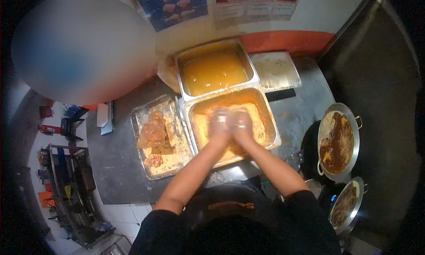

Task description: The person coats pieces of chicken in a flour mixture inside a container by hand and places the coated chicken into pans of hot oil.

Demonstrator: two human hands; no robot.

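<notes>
My left hand (pixel 219 122) and my right hand (pixel 241 121) are side by side over a metal pan (pixel 275 130) of pale orange, flour-like coating (pixel 260 124). Both look coated and are smeared by motion, so I cannot make out their fingers or anything in them. Behind this pan stands a second metal pan (pixel 254 74) with yellow-brown liquid (pixel 215 71). On the left, a metal tray (pixel 138 122) dusted with crumbs carries a plastic bag (pixel 152 130) of what looks like raw meat. A loose piece of meat (pixel 153 160) lies near its front end.
Two woks, one with bubbling dark oil (pixel 338 144) and a lower one (pixel 345 204), stand at the right. A lidded-looking pale container (pixel 275 71) sits at the back right of the dark table (pixel 110 166). A blue flame (pixel 334 198) shows by the lower wok.
</notes>
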